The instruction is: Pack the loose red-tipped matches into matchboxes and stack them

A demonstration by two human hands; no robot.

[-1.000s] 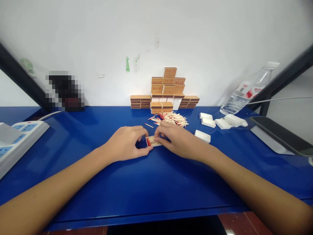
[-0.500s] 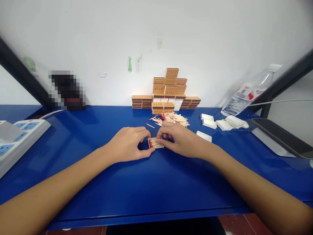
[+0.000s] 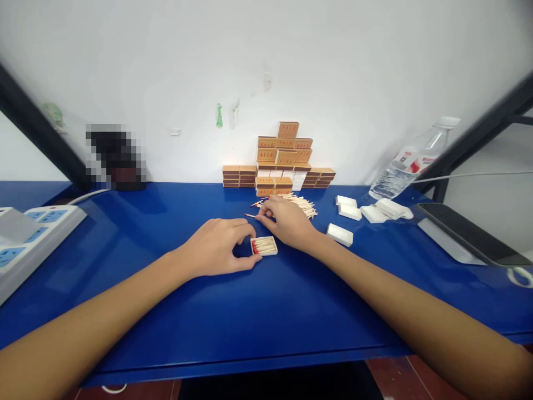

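Note:
A small white matchbox tray (image 3: 264,246) with several red-tipped matches in it lies on the blue table (image 3: 258,311). My left hand (image 3: 219,246) pinches the tray's left end between thumb and fingers. My right hand (image 3: 287,222) has reached beyond the tray to the loose pile of matches (image 3: 300,204), its fingertips curled together at the pile's left edge; whether they hold a match is hidden. A single match (image 3: 250,215) lies apart to the left of the pile.
Stacked brown matchboxes (image 3: 281,161) stand against the wall. Empty white trays (image 3: 340,234) and more (image 3: 366,208) lie to the right, beside a water bottle (image 3: 410,164) and a phone (image 3: 470,236). A power strip (image 3: 29,233) sits far left.
My right hand left the tray and moved back to the match pile. The left hand stayed on the tray, which now shows fully.

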